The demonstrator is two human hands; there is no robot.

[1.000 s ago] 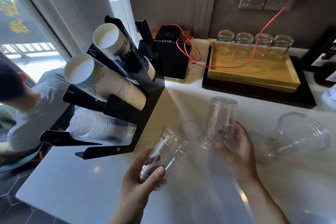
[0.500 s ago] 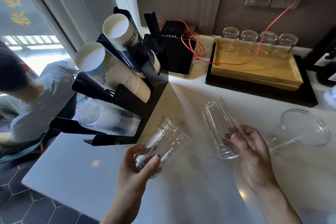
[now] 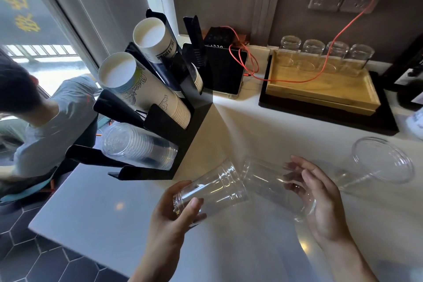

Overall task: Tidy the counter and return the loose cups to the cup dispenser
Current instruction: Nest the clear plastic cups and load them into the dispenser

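My left hand (image 3: 174, 217) grips the base of a clear plastic cup (image 3: 212, 190) that lies tilted, mouth toward the right. My right hand (image 3: 320, 201) holds a second clear plastic cup (image 3: 272, 181), its narrow end pointing left into the mouth of the first cup. A third clear cup (image 3: 380, 162) lies on its side on the white counter (image 3: 114, 208) to the right. The black cup dispenser (image 3: 190, 126) stands at the left, with two stacks of paper cups (image 3: 148, 89) above and a stack of clear cups (image 3: 137, 144) in its lowest slot.
A wooden tray (image 3: 320, 91) with several upturned glasses sits at the back on a black board. A black device (image 3: 224, 71) with a red cable stands beside the dispenser. A person sits beyond the counter's left edge, below the window.
My right hand tipped its cup from upright to lying sideways and brought its base to the mouth of the cup in my left hand. The left cup turned toward the right.
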